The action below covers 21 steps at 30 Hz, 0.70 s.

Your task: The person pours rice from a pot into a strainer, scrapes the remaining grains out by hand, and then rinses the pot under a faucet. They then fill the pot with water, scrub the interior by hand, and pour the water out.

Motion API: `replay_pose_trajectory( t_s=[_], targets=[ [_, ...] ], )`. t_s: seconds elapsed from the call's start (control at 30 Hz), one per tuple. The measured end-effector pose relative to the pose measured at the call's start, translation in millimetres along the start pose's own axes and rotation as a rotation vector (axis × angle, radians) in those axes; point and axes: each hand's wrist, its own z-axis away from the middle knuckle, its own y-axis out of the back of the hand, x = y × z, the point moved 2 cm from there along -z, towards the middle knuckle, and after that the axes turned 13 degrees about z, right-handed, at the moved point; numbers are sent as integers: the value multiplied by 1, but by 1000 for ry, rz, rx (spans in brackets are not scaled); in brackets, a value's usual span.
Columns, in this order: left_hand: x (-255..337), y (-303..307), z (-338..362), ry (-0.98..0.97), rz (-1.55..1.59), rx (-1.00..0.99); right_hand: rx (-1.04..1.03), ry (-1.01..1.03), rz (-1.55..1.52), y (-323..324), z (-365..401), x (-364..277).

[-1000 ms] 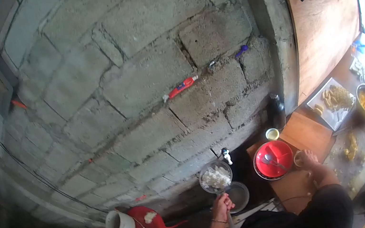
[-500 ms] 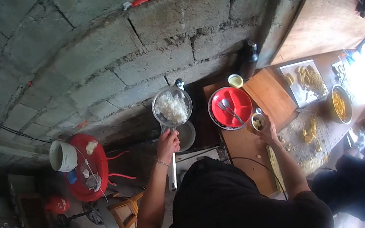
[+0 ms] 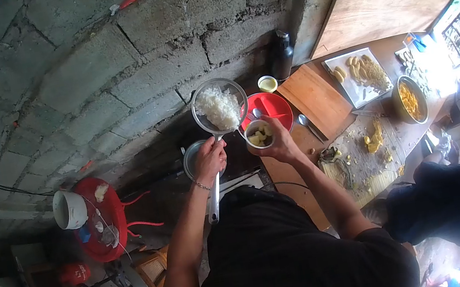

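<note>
My left hand point(image 3: 210, 162) is closed around the long handle of a metal strainer point(image 3: 194, 102), holding it up near the wall. In the strainer is a mound of white food point(image 3: 218, 109) that looks like rice. My right hand point(image 3: 283, 143) grips a small cup point(image 3: 260, 144) of pale yellow chunks, close to the strainer's right side. Partly covered by the strainer and cup, a red divided plate point(image 3: 275, 104) rests on the table with cutlery on it. Below the strainer, a metal pot point(image 3: 189, 161) is partly hidden by my left hand.
A wooden board point(image 3: 314, 99), a spoon point(image 3: 311, 128), a white tray point(image 3: 358, 98) of food pieces and a bowl point(image 3: 399, 106) of yellow strips lie rightward. Another person point(image 3: 438, 203) is at lower right. A red stool point(image 3: 102, 250) with a white bucket point(image 3: 68, 210) stands left.
My right hand has lifted the cup leftward from the table edge to beside the strainer. The strainer stays in my left hand. The view has shifted, and a spoon now shows beside the board.
</note>
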Motion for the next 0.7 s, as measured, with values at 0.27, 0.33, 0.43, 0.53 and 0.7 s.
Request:
replay_pose_trajectory(
  t_s=[0.27,0.33,0.43,0.53,0.7],
  targets=[
    [-13,-7,-3,25,5,-37,28,46,223,-1,14,18],
    [-20,-6,-5,59,20,-66,36,16,266,-1,30,44],
    [-36,-3,-9,116,63,-76,34,-53,350,-2,54,77],
    [-48,2,-10,162,59,-68,32,-184,426,-4,80,109],
    [-64,17,-9,177,16,-10,81,-267,424,-17,105,143]
  ],
)
